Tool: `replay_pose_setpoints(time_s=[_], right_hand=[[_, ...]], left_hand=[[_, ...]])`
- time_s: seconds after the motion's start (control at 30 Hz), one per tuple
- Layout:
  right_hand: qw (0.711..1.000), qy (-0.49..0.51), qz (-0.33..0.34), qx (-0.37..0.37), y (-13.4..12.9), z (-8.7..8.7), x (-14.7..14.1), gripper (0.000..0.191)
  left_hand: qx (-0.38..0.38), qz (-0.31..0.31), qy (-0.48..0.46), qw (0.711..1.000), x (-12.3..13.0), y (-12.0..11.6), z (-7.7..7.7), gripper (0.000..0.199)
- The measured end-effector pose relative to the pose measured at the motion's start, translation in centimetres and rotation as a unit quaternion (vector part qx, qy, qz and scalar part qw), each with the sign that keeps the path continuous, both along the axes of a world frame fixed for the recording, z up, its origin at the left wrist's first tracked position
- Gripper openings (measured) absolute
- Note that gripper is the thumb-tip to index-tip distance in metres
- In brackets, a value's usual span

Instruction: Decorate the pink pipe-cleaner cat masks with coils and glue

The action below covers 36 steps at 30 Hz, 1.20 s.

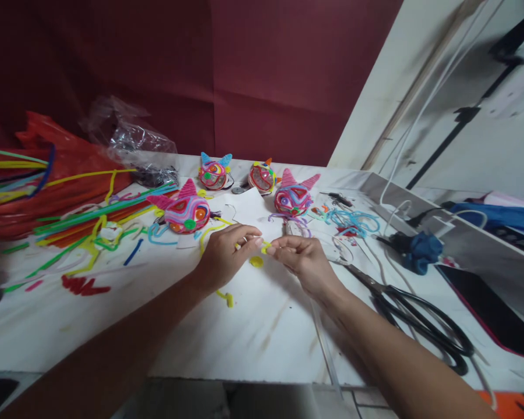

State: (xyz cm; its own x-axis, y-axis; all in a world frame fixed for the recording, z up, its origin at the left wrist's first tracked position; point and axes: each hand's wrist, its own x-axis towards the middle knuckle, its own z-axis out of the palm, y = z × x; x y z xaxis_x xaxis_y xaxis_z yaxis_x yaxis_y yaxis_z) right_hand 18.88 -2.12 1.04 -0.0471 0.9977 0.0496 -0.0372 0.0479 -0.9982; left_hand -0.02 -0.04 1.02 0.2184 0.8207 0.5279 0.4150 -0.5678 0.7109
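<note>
My left hand [223, 256] and my right hand [304, 265] meet above a white sheet of paper [244, 209], fingertips almost together. Between them is a short piece of yellow pipe cleaner [265, 247], pinched by the thumb and forefinger of each hand. A small yellow coil [256, 262] lies just below the fingertips. From under my left hand a longer yellow pipe cleaner [207, 235] curves out, and a yellow end [229, 300] shows below the wrist. Behind the hands stand eared, mask-like ornaments, among them a pink-eared one [297, 195] and another pink-eared one [184, 212].
Loose coloured pipe cleaners [100, 215] spread across the left, beside a red plastic bag [65, 151]. Large black-handled scissors [413, 311] lie near my right forearm. A dark phone [489, 308] and a white cable [413, 125] are farther right. Blue-eared ornament [213, 173] stands behind.
</note>
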Motion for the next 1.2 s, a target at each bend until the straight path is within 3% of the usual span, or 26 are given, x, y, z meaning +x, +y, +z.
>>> replay_pose_setpoints(time_s=[0.17,0.27,0.37,0.5,0.57,0.77,0.87,1.0,1.1,1.2], right_hand=[[1.000,-0.012,-0.012,0.012,-0.1,0.2,-0.1,0.032],[0.999,-0.005,-0.034,0.025,-0.1,0.0,-0.3,0.034],[0.998,0.003,-0.050,0.041,0.0,-0.6,-0.4,0.035],[0.994,-0.035,-0.058,0.082,0.4,-1.9,-0.4,0.028],[0.992,-0.056,-0.062,0.095,0.6,-2.5,-0.4,0.026],[0.995,-0.043,-0.039,0.087,0.7,-2.3,-0.5,0.042],[0.987,-0.092,-0.018,0.132,0.8,-1.6,0.1,0.046],[0.947,-0.231,-0.005,0.222,0.8,-1.2,1.2,0.031],[0.928,-0.280,0.008,0.246,0.7,-1.1,1.5,0.028],[0.935,-0.265,0.018,0.233,0.6,-1.0,1.4,0.031]], left_hand=[[0.087,-0.014,0.047,0.995,-0.1,0.3,-0.6,0.025],[0.074,0.000,0.022,0.997,0.2,0.1,-0.7,0.023],[-0.013,0.018,-0.054,0.998,0.8,-0.4,-0.6,0.018],[-0.178,-0.002,-0.157,0.971,1.4,-0.9,-0.4,0.023],[-0.202,-0.007,-0.184,0.962,1.6,-1.0,-0.3,0.026],[-0.174,0.027,-0.160,0.971,1.6,-0.8,-0.3,0.021],[-0.081,0.046,-0.086,0.992,1.2,-0.6,-0.4,0.017],[0.032,0.037,0.015,0.999,0.8,-0.4,-0.5,0.019],[0.030,0.015,0.032,0.999,0.6,-0.2,-0.5,0.021],[-0.001,0.011,0.022,1.000,0.4,-0.1,-0.4,0.021]])
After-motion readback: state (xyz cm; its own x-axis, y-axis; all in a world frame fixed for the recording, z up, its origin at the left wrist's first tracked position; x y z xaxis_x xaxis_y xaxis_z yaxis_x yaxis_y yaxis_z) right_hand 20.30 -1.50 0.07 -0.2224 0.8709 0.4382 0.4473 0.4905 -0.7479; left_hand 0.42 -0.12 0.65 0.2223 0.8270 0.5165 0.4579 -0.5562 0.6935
